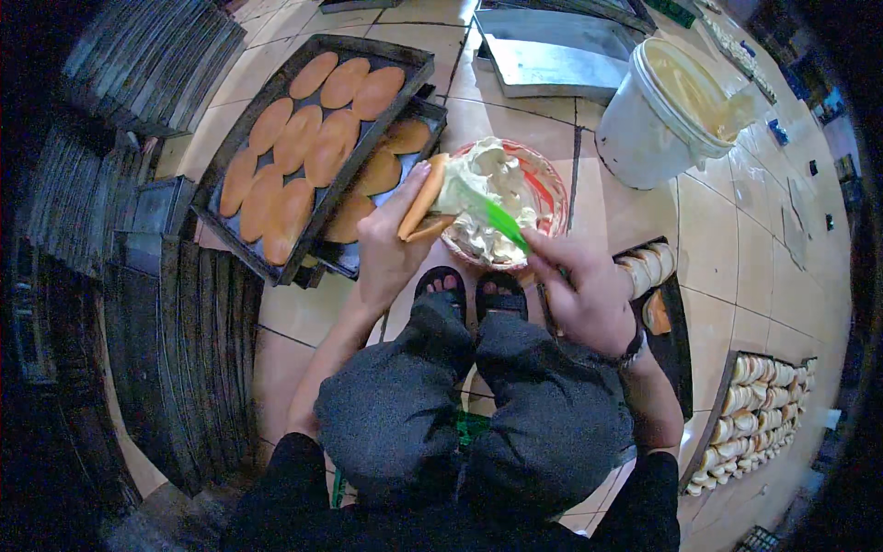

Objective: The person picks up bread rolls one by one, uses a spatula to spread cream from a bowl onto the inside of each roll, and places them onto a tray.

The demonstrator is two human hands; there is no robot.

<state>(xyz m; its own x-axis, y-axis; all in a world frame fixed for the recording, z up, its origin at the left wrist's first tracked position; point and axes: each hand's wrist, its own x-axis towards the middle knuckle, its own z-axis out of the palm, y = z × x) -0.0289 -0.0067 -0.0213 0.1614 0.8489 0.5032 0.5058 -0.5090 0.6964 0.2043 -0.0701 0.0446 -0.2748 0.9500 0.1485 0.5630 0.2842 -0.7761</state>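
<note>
My left hand [397, 238] grips an oval bread bun [424, 196] that is split and spread apart, beside the rim of a red bowl [560, 196]. Pale whipped cream [493, 169] fills much of that bowl and smears its inner wall. In my right hand [579, 279] is a green-handled spatula [507, 224], angled toward the bun. Cream covers the spatula's blade where it meets the bun's opening; the blade's tip is hidden. To the left, a dark baking tray [314, 203] holds several oval buns [299, 138], overlapping another tray of buns [378, 172].
A white bucket [624, 138] with a cream-smeared inside stands at the upper right. Behind it lies a metal tray [552, 62]. Filled buns sit in a dark tray [672, 352] by my right arm and a fuller tray [710, 428] farther right. Stacked trays [186, 345] line the left.
</note>
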